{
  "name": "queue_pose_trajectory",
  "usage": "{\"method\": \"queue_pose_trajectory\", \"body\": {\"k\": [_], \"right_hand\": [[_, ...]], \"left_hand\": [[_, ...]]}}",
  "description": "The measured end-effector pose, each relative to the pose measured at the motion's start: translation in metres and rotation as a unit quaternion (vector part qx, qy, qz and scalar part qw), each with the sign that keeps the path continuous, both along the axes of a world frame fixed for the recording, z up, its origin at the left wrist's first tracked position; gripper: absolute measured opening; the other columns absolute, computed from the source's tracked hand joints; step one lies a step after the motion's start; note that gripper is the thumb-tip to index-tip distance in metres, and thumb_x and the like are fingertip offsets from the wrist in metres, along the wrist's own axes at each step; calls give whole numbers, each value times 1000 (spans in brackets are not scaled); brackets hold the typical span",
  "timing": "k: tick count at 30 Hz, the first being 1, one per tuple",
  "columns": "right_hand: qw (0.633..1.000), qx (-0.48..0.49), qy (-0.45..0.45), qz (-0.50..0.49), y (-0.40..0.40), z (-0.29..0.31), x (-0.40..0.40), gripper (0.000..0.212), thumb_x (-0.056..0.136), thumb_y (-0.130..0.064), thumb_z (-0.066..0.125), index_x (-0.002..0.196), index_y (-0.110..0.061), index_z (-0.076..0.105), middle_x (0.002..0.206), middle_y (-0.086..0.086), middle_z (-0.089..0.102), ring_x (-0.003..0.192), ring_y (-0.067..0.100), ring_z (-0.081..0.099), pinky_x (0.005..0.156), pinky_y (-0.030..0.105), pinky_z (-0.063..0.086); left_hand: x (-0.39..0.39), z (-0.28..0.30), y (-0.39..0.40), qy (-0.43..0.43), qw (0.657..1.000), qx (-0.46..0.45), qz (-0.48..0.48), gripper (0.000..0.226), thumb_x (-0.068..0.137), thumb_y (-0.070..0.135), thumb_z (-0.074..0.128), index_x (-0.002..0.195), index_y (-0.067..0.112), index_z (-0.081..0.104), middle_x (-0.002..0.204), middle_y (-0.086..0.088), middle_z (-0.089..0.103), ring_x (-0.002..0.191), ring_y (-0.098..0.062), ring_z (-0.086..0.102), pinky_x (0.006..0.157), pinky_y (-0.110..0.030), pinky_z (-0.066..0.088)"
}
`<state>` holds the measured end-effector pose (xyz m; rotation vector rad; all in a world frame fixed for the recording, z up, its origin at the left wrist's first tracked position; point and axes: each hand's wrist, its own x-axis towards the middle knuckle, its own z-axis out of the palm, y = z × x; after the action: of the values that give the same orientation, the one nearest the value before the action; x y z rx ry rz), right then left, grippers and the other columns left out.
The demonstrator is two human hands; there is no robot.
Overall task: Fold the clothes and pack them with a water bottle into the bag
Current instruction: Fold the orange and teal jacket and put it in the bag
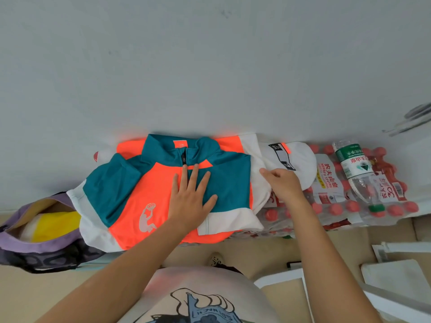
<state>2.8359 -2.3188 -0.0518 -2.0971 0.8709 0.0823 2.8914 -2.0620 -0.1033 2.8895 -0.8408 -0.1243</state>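
Note:
An orange, teal and white jacket (130, 192) lies spread face up against the wall, on top of packs of bottled water. My left hand (192, 197) presses flat on its chest with the fingers straight. My right hand (283, 183) pinches the white fabric of the jacket's right sleeve (300, 159). A clear water bottle (356, 173) with a green cap lies on its side on the packs to the right. A purple bag (44, 231) stands open at the left, with yellow and white cloth inside.
Shrink-wrapped packs of red-capped bottles (331, 194) carry the jacket and bottle. A pale wall (210, 66) rises right behind them. White furniture parts (396, 276) stand on the beige floor at the lower right. My foot (215, 259) shows below the jacket.

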Motion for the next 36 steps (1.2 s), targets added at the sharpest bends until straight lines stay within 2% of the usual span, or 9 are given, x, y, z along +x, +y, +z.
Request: {"method": "queue_pose_trajectory", "body": {"k": [2,5,9,14,18,22,25,29,36], "right_hand": [[999,17,27,38,2,9,17,44,89,-43,65,61,-11,52,59,-1,49,57,14,46,53,28,32],[989,88,95,76,2,17,24,35,84,-45,72,84,-10,71,76,0,69,64,11,62,53,23,44],[974,142,135,110,1,22,-13,32,80,-41,77,69,-13,67,49,-5,52,35,8,40,37,15,30],[971,224,44,67,22,5,-60,15,95,-25,64,99,-11,68,47,-11,52,37,8,38,40,19,31],[947,321,-33,-6,38,-5,-72,17,103,-22,48,114,-13,58,55,1,48,36,13,33,38,21,27],[971,226,-38,-71,42,-9,-74,11,96,-22,59,99,-16,68,74,7,69,64,22,63,56,34,50],[977,190,-47,-79,28,-13,-86,18,92,-25,66,75,-19,68,48,-4,54,43,10,46,44,22,38],[993,62,-30,-95,13,-18,-100,19,95,-29,63,78,-20,68,61,-7,64,50,0,56,55,20,41],[987,42,-39,-149,42,-21,-114,37,85,-54,67,85,-20,55,74,-1,65,42,12,59,40,20,44]], "left_hand": [[2,-1,1,-1,1000,5,2,73,90,63,20,153,26,31,163,-8,17,150,-36,6,120,-53,10],[4,-1,1,0,1000,7,5,73,90,63,19,153,28,29,163,-7,15,151,-35,4,120,-52,8],[5,-2,2,-2,1000,9,6,72,91,63,19,154,28,27,164,-7,14,151,-34,3,120,-53,10],[4,-1,1,-5,1000,4,6,72,91,62,20,152,27,31,163,-8,19,150,-35,8,120,-53,10],[4,1,1,-5,1000,4,3,72,91,61,19,153,26,31,162,-9,20,150,-35,8,120,-54,10],[4,1,0,-2,1000,-1,3,73,90,62,20,153,26,31,162,-9,19,150,-35,7,120,-54,10],[4,0,1,-4,1000,-9,3,73,90,62,21,153,26,31,162,-9,19,150,-35,8,120,-54,9],[4,-3,1,-3,1000,-8,1,73,91,63,20,153,26,30,163,-9,17,150,-35,6,120,-54,8],[4,-3,1,-6,1000,-9,2,72,91,63,21,153,27,30,163,-9,19,150,-35,7,120,-54,8]]}}
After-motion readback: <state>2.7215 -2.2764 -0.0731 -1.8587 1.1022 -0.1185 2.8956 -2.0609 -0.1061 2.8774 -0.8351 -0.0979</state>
